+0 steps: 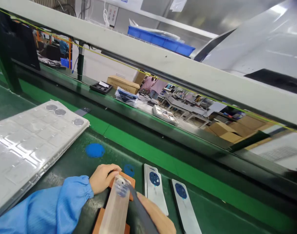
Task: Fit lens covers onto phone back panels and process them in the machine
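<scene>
A pale phone back panel (114,208) with a round camera area at its top end lies tilted on orange holder blocks (99,221) on the green bench. My left hand (103,178) is closed at the panel's top left corner, thumb and forefinger pinching its edge. My right hand (158,214) grips a long, flat, dark grey tool (142,208), its exact kind unclear. The tool's narrow tip meets the panel beside the camera area. Right of this hand are a stacked pair of silver phone panels (157,198) and another silver panel (187,211), with blue round camera covers.
At the left lies a stack of clear plastic trays (29,136) holding a few round discs. A blue round patch (95,150) marks the bench. Behind the green strip runs a raised ledge with a cardboard box (124,84); a white beam (148,55) crosses above.
</scene>
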Action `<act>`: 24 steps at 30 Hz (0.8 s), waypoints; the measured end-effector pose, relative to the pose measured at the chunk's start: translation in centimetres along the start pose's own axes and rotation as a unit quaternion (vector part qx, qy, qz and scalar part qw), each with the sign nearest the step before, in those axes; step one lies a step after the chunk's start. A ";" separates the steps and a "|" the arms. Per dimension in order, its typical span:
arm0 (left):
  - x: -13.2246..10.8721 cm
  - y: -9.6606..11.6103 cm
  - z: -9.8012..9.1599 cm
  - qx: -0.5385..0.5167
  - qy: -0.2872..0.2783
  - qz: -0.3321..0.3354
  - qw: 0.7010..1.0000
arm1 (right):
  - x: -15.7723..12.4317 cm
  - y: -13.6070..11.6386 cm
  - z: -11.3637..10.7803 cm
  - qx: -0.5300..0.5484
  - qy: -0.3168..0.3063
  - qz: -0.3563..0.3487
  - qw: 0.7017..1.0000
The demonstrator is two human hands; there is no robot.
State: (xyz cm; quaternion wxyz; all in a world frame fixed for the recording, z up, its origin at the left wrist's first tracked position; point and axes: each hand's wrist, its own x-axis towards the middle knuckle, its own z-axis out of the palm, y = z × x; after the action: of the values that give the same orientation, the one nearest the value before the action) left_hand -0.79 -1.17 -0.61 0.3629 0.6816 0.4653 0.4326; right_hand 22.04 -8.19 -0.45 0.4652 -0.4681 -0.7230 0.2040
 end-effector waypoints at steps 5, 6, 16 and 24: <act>-0.5 -1.5 0.1 0.133 -0.006 0.105 0.985 | -0.1 0.8 1.3 -0.126 -0.083 -0.168 0.974; -0.5 -1.6 0.3 0.145 -0.009 0.113 0.983 | -0.2 1.0 1.5 -0.147 -0.095 -0.178 0.968; -0.5 -1.8 0.5 0.198 -0.028 0.138 0.970 | -0.1 1.4 1.8 -0.179 -0.138 -0.193 0.955; -0.4 -1.4 0.2 0.254 -0.121 0.190 0.941 | 0.5 2.1 1.7 -0.208 -0.221 -0.198 0.932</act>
State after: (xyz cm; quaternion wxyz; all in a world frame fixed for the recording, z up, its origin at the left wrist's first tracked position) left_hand -1.10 -1.19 -2.02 0.1423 0.8741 0.3745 0.2748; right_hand 21.52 -6.57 -2.55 0.2172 -0.3446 -0.9119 0.0512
